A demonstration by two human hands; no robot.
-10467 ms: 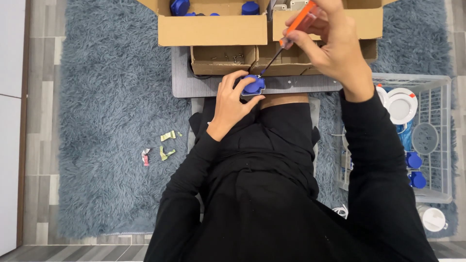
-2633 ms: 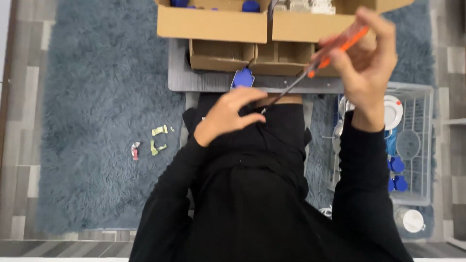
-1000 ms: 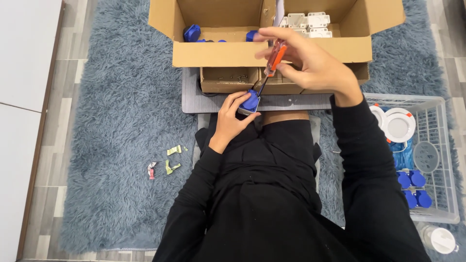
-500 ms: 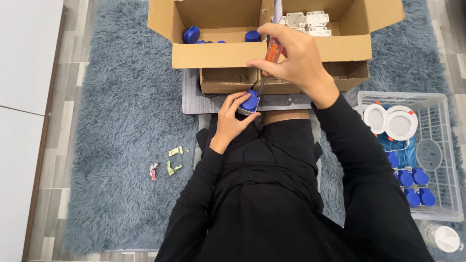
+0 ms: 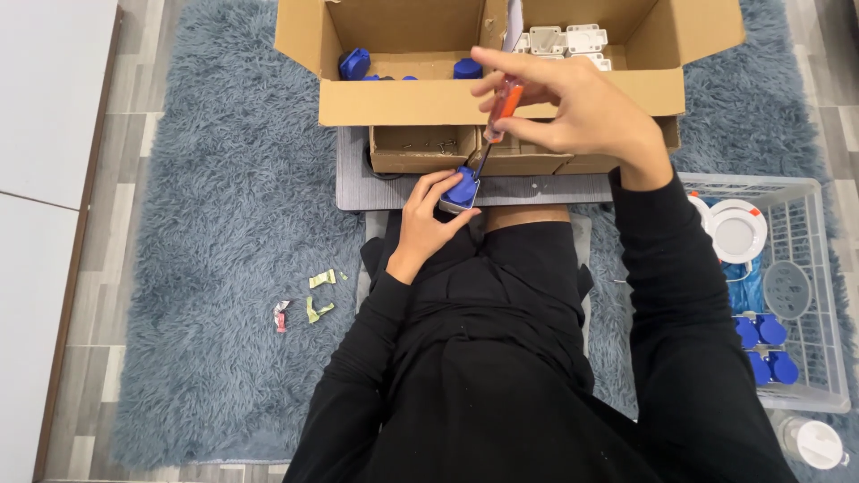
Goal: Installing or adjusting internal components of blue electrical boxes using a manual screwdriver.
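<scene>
One blue part [image 5: 463, 188] gripped by left hand [image 5: 428, 224], right hand [image 5: 573, 112] pinching screwdriver [image 5: 497, 116] into it; several blue parts [image 5: 762, 347] in the basket [image 5: 828, 295] at three o'clock look finished.

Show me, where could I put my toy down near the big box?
The bare rug left of the cardboard box, above the small wrappers, is free. It is crowded around the grey board and in the white basket of blue parts.
</scene>
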